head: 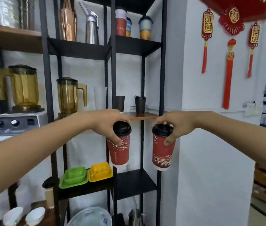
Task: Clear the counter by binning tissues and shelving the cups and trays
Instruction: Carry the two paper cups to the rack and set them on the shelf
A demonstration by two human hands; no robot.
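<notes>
My left hand (108, 123) grips a red paper cup with a black lid (120, 152) from above, fingers around the lid rim. My right hand (176, 126) holds a second red lidded cup (161, 154) the same way. Both cups hang upright in the air in front of the black metal shelf unit (161, 62), just below its wooden middle shelf (142, 117) and above an empty black shelf (133, 181). A green tray (73, 176) and a yellow tray (100, 172) rest side by side on the lower left shelf.
Two black cups (139, 104) stand on the wooden middle shelf. Patterned cups (145, 27) line the top shelf. Amber blender jugs (68, 95) sit to the left. White bowls (35, 216) lie at bottom left. A white wall with red hangings (230, 54) is right.
</notes>
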